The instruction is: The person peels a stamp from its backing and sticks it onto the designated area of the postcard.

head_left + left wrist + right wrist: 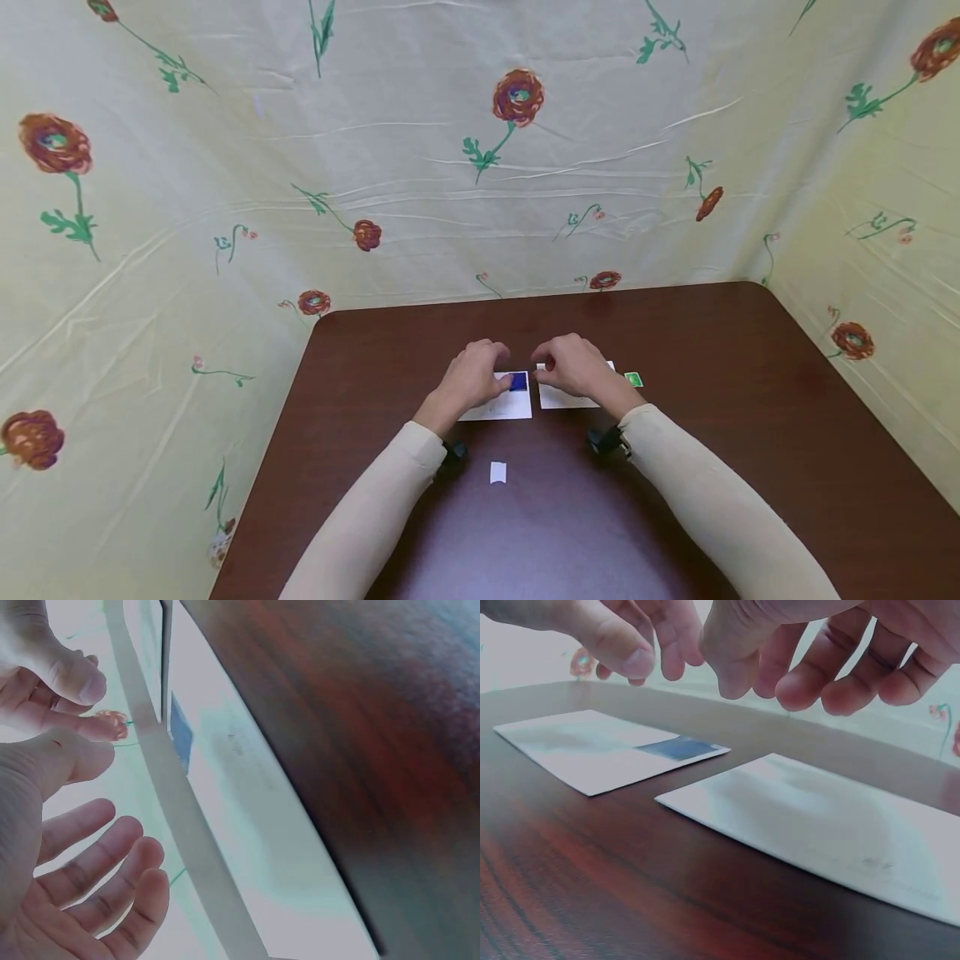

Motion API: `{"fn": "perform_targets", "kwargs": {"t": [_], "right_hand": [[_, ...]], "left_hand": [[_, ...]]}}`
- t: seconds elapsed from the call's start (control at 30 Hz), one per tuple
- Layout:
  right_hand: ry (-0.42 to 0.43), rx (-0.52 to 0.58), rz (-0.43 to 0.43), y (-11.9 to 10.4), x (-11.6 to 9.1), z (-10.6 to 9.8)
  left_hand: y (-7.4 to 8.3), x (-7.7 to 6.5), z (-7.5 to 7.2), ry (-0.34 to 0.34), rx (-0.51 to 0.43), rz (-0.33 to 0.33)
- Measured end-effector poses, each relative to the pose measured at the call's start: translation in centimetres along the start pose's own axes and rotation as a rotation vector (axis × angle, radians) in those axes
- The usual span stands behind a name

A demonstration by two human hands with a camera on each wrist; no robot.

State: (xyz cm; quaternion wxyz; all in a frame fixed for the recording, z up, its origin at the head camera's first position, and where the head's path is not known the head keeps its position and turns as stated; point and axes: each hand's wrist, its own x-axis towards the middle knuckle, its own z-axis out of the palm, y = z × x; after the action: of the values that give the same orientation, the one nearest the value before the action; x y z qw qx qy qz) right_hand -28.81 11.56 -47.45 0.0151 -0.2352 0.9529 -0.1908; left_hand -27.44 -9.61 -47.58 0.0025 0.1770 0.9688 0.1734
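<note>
Two white envelopes lie side by side on the brown table. My left hand point(472, 372) hovers over the left envelope point(502, 408), fingers relaxed and apart, holding nothing. A dark blue stamp point(519, 382) sits at that envelope's upper right corner, close to the left thumb. Above the right envelope point(562, 400) hangs my right hand point(576, 367). In the right wrist view its fingers point(840, 664) bend loosely downward above the paper, and nothing shows between them. Faint marks show on the right envelope point(817, 817). Just right of that envelope lies a small green stamp point(633, 379).
A small white paper piece point(498, 472) with a notched lower edge lies on the table point(540, 533) between my forearms. Dark wrist cameras sit under both wrists. Behind and beside the table hangs a pale flowered sheet point(420, 167).
</note>
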Motion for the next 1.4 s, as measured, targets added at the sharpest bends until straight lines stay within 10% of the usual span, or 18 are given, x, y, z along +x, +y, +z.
{"fn": "perform_targets", "kwargs": {"t": [0.63,1.4], "right_hand": [[0.031,-0.028,0.061,1.8,-1.7,-3.7],[-0.037,-0.035,0.178,5.8,-4.5,-5.4]], "left_hand": [[2.1,0.4,-0.6,0.004,0.000,0.063],[3.3,1.2,2.7,-0.090,0.175,0.177]]}}
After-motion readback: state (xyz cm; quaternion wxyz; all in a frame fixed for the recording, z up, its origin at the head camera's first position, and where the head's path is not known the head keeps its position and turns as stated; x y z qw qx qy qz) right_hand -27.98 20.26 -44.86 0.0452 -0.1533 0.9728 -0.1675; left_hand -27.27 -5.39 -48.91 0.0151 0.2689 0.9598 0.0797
